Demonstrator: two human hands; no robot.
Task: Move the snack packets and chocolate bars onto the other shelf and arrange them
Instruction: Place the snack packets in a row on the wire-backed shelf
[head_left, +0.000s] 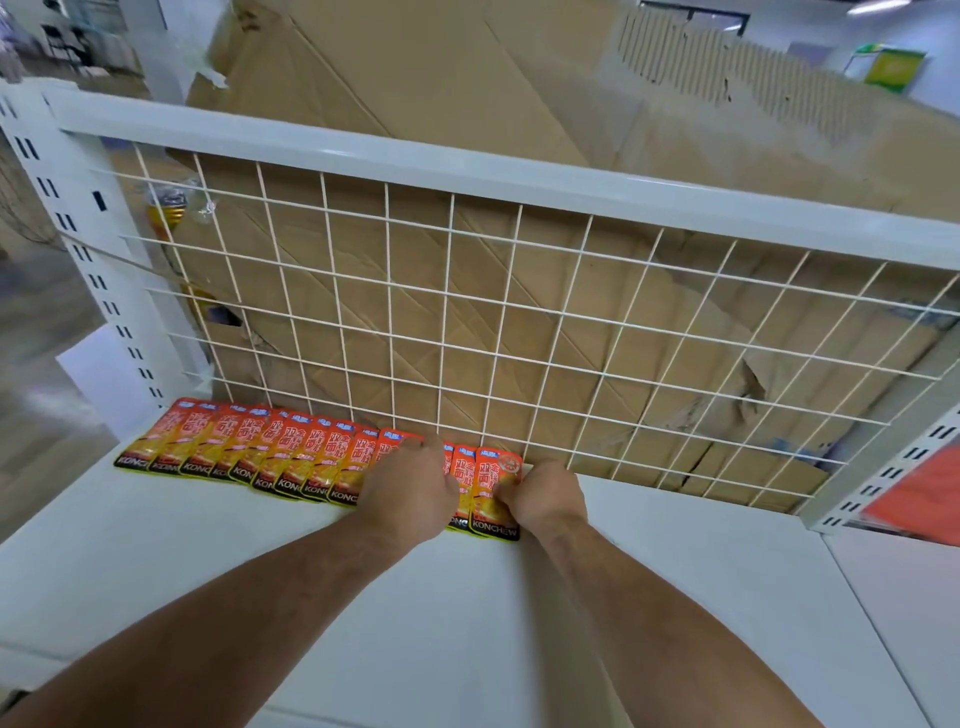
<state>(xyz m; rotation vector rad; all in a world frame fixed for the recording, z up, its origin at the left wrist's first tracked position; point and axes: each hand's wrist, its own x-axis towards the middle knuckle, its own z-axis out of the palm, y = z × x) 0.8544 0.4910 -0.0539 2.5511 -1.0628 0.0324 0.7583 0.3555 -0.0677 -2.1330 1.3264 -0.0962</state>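
Head view: a white metal shelf (597, 597) fills the lower frame, backed by a white wire grid panel (467, 322) with flattened brown cardboard (519, 338) behind it. A slotted white upright (67, 228) stands at the left end of the panel.

A row of orange snack packets (249, 452) lies flat along the rear edge of the shelf, against the foot of the grid. The packets overlap like shingles, printed faces up, black lower bands toward the person. The row begins at the left end of the shelf and ends near mid-width.

The left hand (410, 493) rests knuckles-up on the row near its right end, fingers curled down onto the packets beneath; whether it grips one or only presses cannot be determined. The right hand (545, 493) is at the end packet (493, 499), fingers closed in a pinch on its right edge.

Status, as judged: one row of packets is placed and is being aligned at its right end. The right half of the rear edge and the whole front of the shelf carry no stock. No chocolate bars are visible. An orange item (919, 493) at the right frame edge is too blurred to identify. The task appears to be at an early-to-middle stage.
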